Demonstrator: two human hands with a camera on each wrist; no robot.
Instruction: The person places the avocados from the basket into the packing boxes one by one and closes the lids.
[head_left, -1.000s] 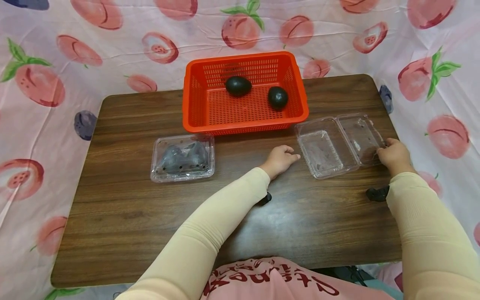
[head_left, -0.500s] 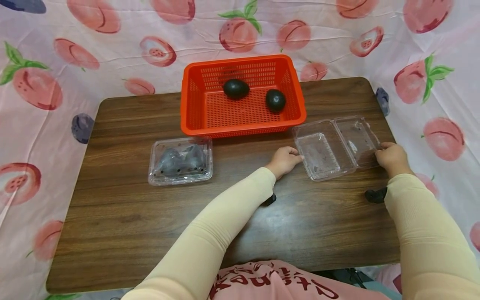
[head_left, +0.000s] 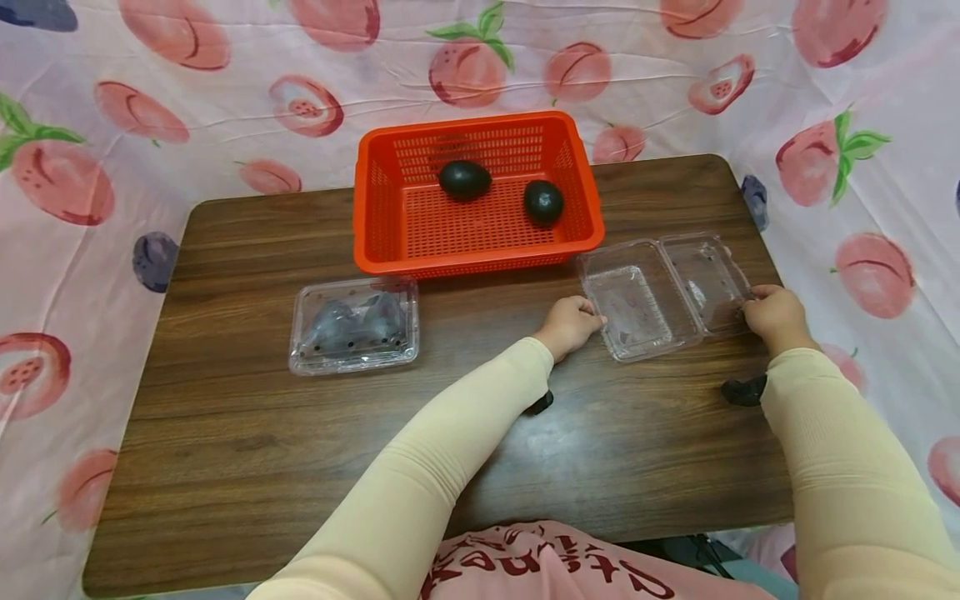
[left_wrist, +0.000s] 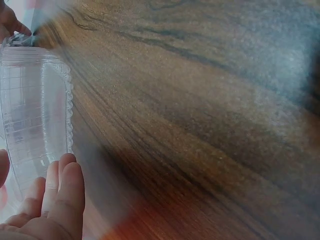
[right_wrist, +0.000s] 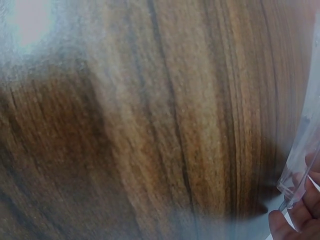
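A clear plastic clamshell container [head_left: 633, 308] lies unfolded on the right of the table, its lid [head_left: 705, 279] toward the right. My left hand [head_left: 567, 327] is at the container's left side; in the left wrist view its fingers [left_wrist: 70, 195] lie fairly straight along the outer wall. My right hand [head_left: 776, 318] pinches the lid's outer edge between thumb and fingers, seen at the corner of the right wrist view. Two dark avocados, one lying sideways [head_left: 465, 180] and one rounder [head_left: 543, 203], sit in the orange basket [head_left: 480, 260].
A closed clear clamshell [head_left: 355, 327] holding two dark fruits stands left of centre. The basket stands at the back of the wooden table [head_left: 300, 483], close to the open container. A fruit-patterned cloth [head_left: 390, 75] hangs behind and at both sides.
My left hand has moved right and come up to the container's left edge. The right hand keeps its grip on the lid's edge. The head view has shifted slightly.
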